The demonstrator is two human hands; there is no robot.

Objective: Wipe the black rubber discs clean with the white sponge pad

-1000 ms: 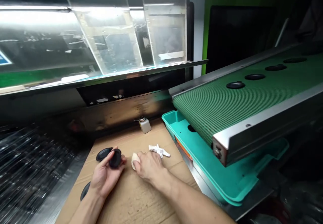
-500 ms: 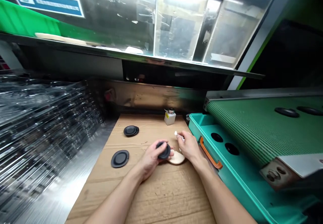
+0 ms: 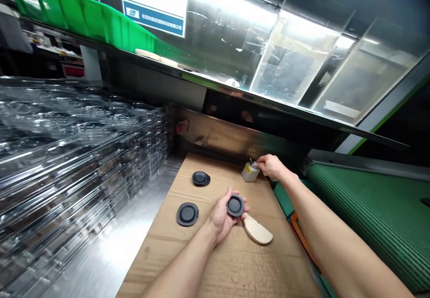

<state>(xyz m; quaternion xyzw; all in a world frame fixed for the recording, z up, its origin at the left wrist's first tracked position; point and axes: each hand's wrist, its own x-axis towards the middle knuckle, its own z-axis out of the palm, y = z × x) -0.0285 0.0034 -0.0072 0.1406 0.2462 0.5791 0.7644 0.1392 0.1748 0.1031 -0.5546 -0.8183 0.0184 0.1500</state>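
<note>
My left hand [image 3: 223, 217] is closed around the edge of a small dark grey round rubber-like disc [image 3: 235, 205] with a raised ring, its face turned up. Just right of those fingers lies a flat cream half-round pad [image 3: 258, 231] on the cardboard. My right hand [image 3: 270, 166] reaches to a small whitish bottle [image 3: 250, 172] with a yellow label and metal top. Its fingers are pinched together at the bottle's top; what they hold is hidden. Two more dark items, a round piece [image 3: 200, 179] and a flat disc [image 3: 187, 214], lie to the left.
Stacked clear plastic trays [image 3: 83, 154] stand on the left beside the cardboard sheet [image 3: 231, 271]. At right are a green conveyor belt [image 3: 366, 208] and a teal bin [image 3: 284, 199] with an orange handle [image 3: 302, 239]. A metal shelf edge [image 3: 255, 96] crosses above, bearing a green crate [image 3: 83, 18].
My right hand, earlier near the cream pad with a small white-tipped stick, has moved forward to the bottle. My left hand keeps the disc, now face up. The view has swung left.
</note>
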